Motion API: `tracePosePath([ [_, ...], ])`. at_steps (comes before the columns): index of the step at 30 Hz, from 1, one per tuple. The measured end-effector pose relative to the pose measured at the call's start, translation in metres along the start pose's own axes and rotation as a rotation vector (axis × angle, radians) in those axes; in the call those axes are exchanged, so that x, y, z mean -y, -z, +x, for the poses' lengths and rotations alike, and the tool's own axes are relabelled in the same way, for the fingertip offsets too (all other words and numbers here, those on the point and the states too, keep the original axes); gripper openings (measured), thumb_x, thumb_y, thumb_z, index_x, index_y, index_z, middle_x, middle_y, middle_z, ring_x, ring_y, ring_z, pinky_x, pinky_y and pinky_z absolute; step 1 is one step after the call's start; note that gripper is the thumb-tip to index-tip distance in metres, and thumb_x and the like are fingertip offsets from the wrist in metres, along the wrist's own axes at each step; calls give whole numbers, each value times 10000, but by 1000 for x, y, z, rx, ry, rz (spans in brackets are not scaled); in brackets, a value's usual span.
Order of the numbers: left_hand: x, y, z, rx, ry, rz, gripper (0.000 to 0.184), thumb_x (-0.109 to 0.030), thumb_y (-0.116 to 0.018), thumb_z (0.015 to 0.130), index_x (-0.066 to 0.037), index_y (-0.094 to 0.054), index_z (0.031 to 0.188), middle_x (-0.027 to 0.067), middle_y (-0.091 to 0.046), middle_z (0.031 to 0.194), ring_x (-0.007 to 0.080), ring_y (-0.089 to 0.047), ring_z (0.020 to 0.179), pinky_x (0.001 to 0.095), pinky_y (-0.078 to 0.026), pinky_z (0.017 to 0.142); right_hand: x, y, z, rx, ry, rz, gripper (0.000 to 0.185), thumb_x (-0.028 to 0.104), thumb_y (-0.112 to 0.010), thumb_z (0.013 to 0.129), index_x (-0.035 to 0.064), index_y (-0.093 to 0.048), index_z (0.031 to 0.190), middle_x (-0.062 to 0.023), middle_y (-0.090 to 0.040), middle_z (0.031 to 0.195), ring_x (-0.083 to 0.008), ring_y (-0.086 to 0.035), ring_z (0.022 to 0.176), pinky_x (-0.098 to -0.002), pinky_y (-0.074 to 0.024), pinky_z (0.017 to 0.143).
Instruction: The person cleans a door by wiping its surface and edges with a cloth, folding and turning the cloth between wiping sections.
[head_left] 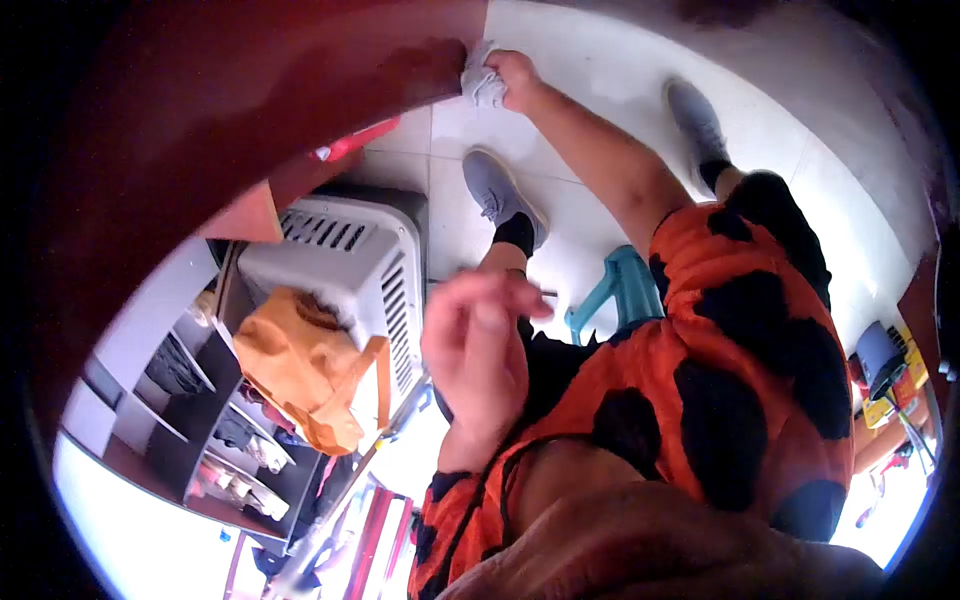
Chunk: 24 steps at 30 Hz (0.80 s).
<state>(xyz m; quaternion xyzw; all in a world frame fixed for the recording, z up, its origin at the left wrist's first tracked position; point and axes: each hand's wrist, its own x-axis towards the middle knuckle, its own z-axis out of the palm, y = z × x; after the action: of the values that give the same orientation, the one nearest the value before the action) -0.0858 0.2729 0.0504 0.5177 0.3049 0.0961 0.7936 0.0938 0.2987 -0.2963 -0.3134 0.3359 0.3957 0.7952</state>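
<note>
My right hand (pixel 515 80), at the end of an outstretched arm, grips a crumpled light-grey cloth (pixel 485 78). The cloth touches the lower edge of a dark red panel (pixel 380 75), next to a pale tiled floor. My left hand (pixel 478 345) is raised in front of my body with its fingers curled, slightly blurred. A short dark tip shows by those fingertips; whether it is held or lies behind them, I cannot tell. Below the right forearm is a teal plastic thing (pixel 630 285) with a handle-like loop, partly hidden by my spotted orange clothing.
A grey slotted pet carrier (pixel 335 250) stands at the left, with an orange bag (pixel 300 365) against it. Beside them is a shelf unit (pixel 200 430) with several filled compartments. My feet in grey shoes (pixel 495 185) are on the tiles (pixel 450 135). Yellow items (pixel 905 375) are at the right edge.
</note>
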Motion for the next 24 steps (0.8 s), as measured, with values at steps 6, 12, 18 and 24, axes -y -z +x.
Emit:
tracePosePath([
  [6, 11, 3, 10, -313, 186, -136, 410, -167, -529, 866, -30, -409, 1233, 107, -514, 1114, 224, -505, 997, 374, -387, 883, 28, -22, -159, 621, -99, 271, 440, 176, -437, 789, -41, -467, 1170, -188, -547, 1128, -306, -549, 1040, -427, -428, 927],
  [12, 24, 5, 5, -299, 92, 33, 651, -229, -584, 824, -33, -260, 1354, 91, -415, 1243, 194, -397, 1129, 348, -273, 976, 49, -27, -267, 895, -93, 350, 437, 195, -421, 812, -30, -465, 1183, -172, -539, 1154, -302, -535, 1063, -423, -405, 951],
  [18, 24, -7, -6, -19, -933, 931, 464, -108, -665, 760, -26, -498, 1185, 133, -434, 1253, 226, -430, 1140, 328, -356, 945, 66, -34, -339, 664, 134, 91, 349, 219, -448, 878, -11, -490, 1138, -139, -574, 1085, -266, -564, 1003, -392, -433, 913],
  [24, 19, -7, -11, 85, -496, 479, 163, -143, -598, 818, -13, -602, 917, 101, -591, 995, 178, -537, 810, 273, -429, 717, 98, -10, -391, 625, 218, -470, 312, 111, -607, 811, 1, -542, 1096, -86, -615, 987, -163, -613, 858, -307, -505, 776],
])
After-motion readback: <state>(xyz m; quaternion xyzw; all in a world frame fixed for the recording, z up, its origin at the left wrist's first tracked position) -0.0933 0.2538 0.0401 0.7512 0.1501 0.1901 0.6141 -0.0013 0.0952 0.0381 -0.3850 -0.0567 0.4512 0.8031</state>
